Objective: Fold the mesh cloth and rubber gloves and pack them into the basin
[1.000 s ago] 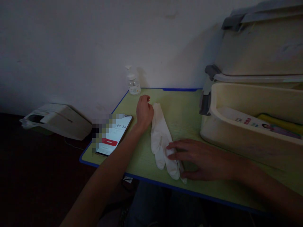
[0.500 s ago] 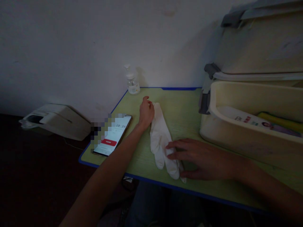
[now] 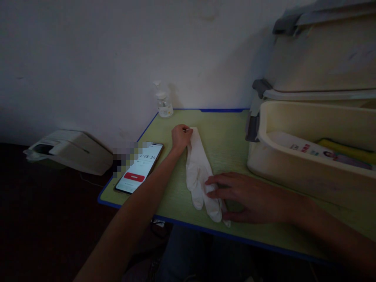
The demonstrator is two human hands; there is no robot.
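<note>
A white glove (image 3: 197,156) lies flat on the green table, its cuff toward the wall and its fingers toward me. My left hand (image 3: 181,137) is closed at the cuff's left corner, pinching the edge between thumb and fingertips. Over the glove's finger end, my right hand (image 3: 243,196) rests with its fingers spread and curved, the tips touching the glove. It grips nothing.
A phone (image 3: 136,172) with a lit timer screen lies left of my forearm. A clear pump bottle (image 3: 165,106) stands at the back corner. On the right is an open cream bin (image 3: 293,168) holding a packet and something yellow. A white bin (image 3: 76,150) sits beyond the table (image 3: 229,129).
My left fingers have closed onto the glove's cuff edge, where before they were looser and raised. The right hand and the glove have hardly moved.
</note>
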